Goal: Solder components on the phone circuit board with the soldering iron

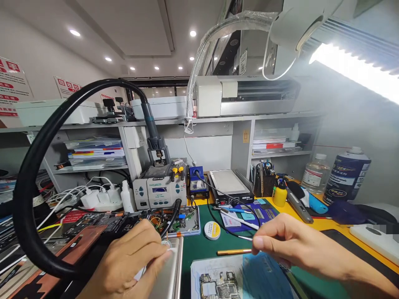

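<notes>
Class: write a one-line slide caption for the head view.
Left hand presses a silver phone; right hand pinches a brass-coloured tool beside a circuit board.

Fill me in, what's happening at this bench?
A person is at an electronics repair bench. The left hand rests on a silver phone, fingers pressing something small and white at its top edge. The right hand pinches a thin gold tool low over the green mat. A bare circuit board lies just below it. A rework station with a thick black hose stands behind.
</notes>
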`<state>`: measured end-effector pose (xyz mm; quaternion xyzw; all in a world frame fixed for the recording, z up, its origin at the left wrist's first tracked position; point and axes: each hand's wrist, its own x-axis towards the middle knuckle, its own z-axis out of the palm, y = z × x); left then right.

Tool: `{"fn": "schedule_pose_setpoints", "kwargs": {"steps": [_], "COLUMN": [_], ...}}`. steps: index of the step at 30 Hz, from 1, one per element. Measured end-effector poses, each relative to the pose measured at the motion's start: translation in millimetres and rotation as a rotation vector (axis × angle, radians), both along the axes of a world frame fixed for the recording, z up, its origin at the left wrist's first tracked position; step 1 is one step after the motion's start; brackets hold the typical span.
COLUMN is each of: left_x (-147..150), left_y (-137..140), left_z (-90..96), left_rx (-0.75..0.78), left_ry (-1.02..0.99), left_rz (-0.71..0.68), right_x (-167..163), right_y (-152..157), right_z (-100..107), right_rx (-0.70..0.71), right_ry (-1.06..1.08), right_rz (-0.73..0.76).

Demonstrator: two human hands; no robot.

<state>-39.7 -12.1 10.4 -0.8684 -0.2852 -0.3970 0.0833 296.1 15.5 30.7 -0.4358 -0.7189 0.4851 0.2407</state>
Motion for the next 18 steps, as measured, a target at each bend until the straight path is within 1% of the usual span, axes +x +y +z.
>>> {"fn": "schedule_pose_setpoints", "kwargs": {"steps": [1, 3, 5, 6, 7, 10, 11, 12, 14, 17, 18], "left_x": [1, 7, 15, 19, 21, 26, 28, 30, 33, 38, 39], "left_y": [0, -1, -3, -5, -7, -11, -11, -12, -11, -9, -9], "left_z": [-1.2, -7.0, -14.0, -17.0, -19.3, -22.4, -22.4, -21.9, -19.9, -15.5, -14.1], "left_rx": [-0.019, -0.008, -0.154, -0.264, -0.407, -0.935, -1.101, -1.231, -1.388, -1.518, -1.556], "left_ry": [-0.06, -0.168, -0.217, -0.28, -0.365, -0.688, -0.779, -0.861, -1.0, -1.148, -1.183], "left_rz": [-0.042, -0.145, -0.164, -0.158, -0.134, -0.076, -0.077, -0.098, -0.191, -0.398, -0.444], "right_x": [-2, -8, -14, -16, -18, -21, -23, -24, -26, -28, -29], "right_y": [2, 3, 1, 0, -2, -4, -5, -5, -5, -5, -5], "right_z": [-1, -4, -6, -7, -7, -6, -5, -5, -4, -6, -7], "right_rx": [-0.042, -0.102, -0.157, -0.183, -0.2, -0.231, -0.239, -0.249, -0.26, -0.267, -0.264], "right_ry": [0.025, 0.054, 0.076, 0.081, 0.084, 0.088, 0.089, 0.088, 0.088, 0.083, 0.071], "right_rz": [0.03, 0.083, 0.11, 0.129, 0.148, 0.183, 0.182, 0.175, 0.162, 0.143, 0.138]}}
